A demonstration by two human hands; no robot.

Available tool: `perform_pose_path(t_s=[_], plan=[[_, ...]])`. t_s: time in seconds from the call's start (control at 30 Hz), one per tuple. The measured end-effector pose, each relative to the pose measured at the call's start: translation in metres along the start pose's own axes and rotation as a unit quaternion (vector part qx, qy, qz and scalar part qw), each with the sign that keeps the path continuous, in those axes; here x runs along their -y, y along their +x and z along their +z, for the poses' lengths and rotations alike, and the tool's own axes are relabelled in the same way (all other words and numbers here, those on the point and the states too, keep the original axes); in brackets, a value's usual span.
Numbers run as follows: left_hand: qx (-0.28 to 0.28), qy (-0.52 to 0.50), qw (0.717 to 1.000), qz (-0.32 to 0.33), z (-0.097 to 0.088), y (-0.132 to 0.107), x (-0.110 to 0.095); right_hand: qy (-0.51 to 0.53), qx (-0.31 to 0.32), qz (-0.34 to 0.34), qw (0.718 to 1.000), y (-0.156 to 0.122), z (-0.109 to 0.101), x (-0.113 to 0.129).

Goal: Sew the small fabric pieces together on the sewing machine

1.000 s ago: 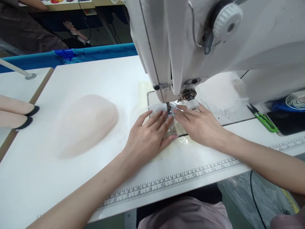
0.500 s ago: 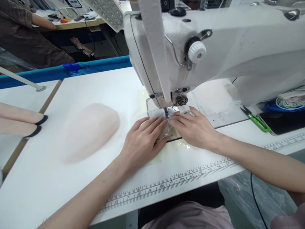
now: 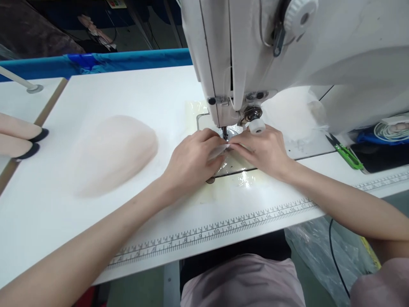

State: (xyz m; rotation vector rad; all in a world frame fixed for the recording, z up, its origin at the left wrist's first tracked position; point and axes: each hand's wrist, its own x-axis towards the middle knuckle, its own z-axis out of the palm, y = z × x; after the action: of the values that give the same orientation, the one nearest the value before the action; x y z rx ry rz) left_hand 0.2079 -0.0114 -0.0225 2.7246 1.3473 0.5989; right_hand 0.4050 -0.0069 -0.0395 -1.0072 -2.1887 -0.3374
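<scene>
My left hand (image 3: 198, 155) is closed just left of the presser foot (image 3: 225, 133), pinching a thin, whitish sheer fabric piece (image 3: 218, 150) between thumb and fingers. On the other side, my right hand (image 3: 266, 149) pinches the same piece close to the needle, fingertips nearly meeting those of the left. Both hands rest low over the needle plate (image 3: 236, 162) of a white sewing machine (image 3: 326, 51). Much of the held fabric is hidden by the fingers. A rounded piece of sheer beige fabric (image 3: 121, 153) lies flat on the white table to the left.
Green thread snips (image 3: 348, 157) lie right, beside a black item (image 3: 380, 155) and coiled pale cord (image 3: 393, 131). Beige padded pieces with black ends (image 3: 19, 138) are at the left. A printed ruler (image 3: 217, 232) follows the table's front edge; blue cloth (image 3: 134, 62) borders the back.
My view has tipped down and closer to the machine. Both hands went from lying flat with fingers extended beside the presser foot to pinching the sheer fabric, raised a little in front of it.
</scene>
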Motion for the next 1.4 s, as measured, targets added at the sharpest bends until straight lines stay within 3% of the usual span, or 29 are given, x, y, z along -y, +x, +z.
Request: perform_pose_path(t_s=[0.13,0.23,0.43,0.5,0.73,1.4], plan=[[-0.053,0.035,0.998,-0.018,0.009,0.011,0.000,0.020,0.022,0.054,0.998,0.001,0.002,0.000],[-0.097,0.065,0.993,0.004,0.014,0.011,0.002,0.034,0.031,0.062,0.997,0.002,0.000,0.000],[-0.125,0.146,0.964,0.183,0.007,-0.006,0.004,0.019,0.037,-0.069,0.997,-0.005,-0.005,0.003],[-0.132,0.169,0.955,0.204,0.005,-0.015,0.000,-0.007,0.033,-0.104,0.994,-0.008,-0.006,0.004],[-0.072,0.126,0.972,0.183,0.004,-0.027,-0.004,-0.027,0.070,-0.148,0.986,-0.014,-0.013,0.007],[-0.057,0.068,0.985,0.149,0.005,-0.025,-0.002,-0.037,0.062,-0.143,0.987,-0.011,-0.011,0.007]])
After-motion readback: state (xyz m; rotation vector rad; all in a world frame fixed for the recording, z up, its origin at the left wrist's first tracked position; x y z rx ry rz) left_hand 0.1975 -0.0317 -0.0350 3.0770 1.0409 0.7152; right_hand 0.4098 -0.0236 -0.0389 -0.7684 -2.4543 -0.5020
